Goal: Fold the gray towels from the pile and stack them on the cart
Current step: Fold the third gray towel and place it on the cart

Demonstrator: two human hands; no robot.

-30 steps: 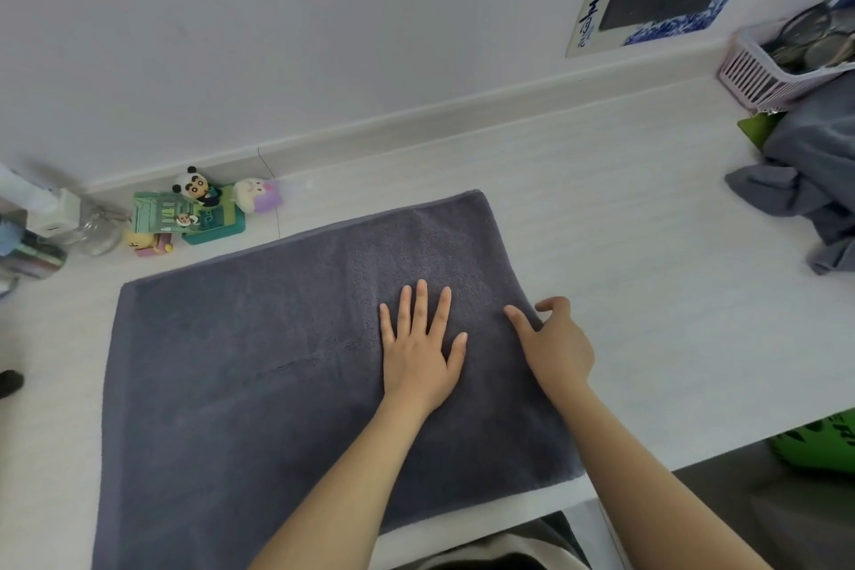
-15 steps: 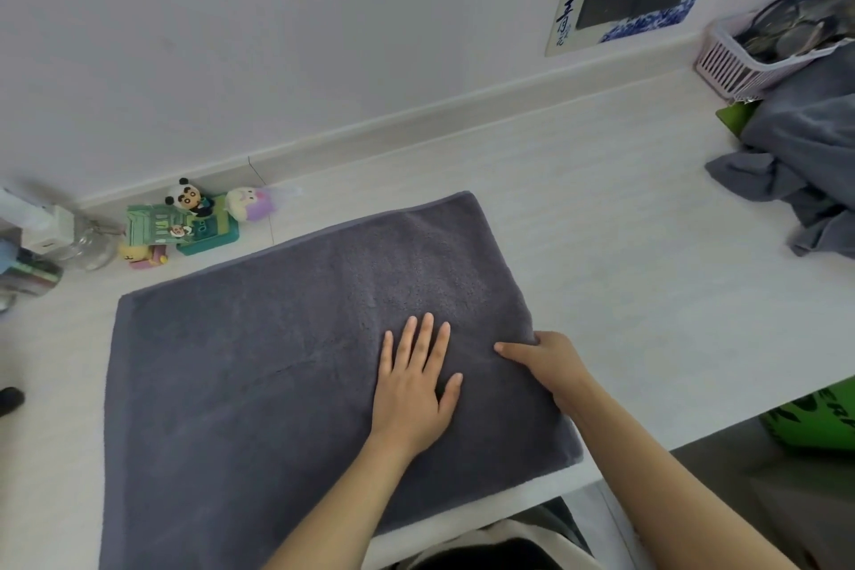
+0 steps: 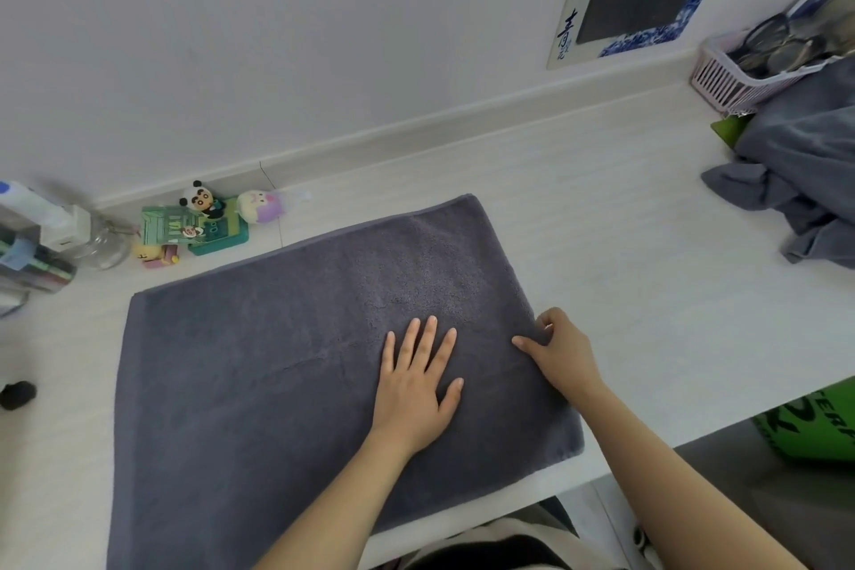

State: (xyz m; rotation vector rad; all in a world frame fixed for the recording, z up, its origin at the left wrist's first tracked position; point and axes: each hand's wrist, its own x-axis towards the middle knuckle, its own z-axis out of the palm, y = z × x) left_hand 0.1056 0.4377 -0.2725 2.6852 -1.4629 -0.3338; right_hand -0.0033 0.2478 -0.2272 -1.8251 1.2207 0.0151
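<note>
Gray towel (image 3: 277,361) edge between right hand (image 3: 557,354) fingertips

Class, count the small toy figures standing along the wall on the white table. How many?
3: a panda figure behind the green card, a purple-and-white plush to its right, and a yellow figure in front-left. Others may be hidden.
</note>
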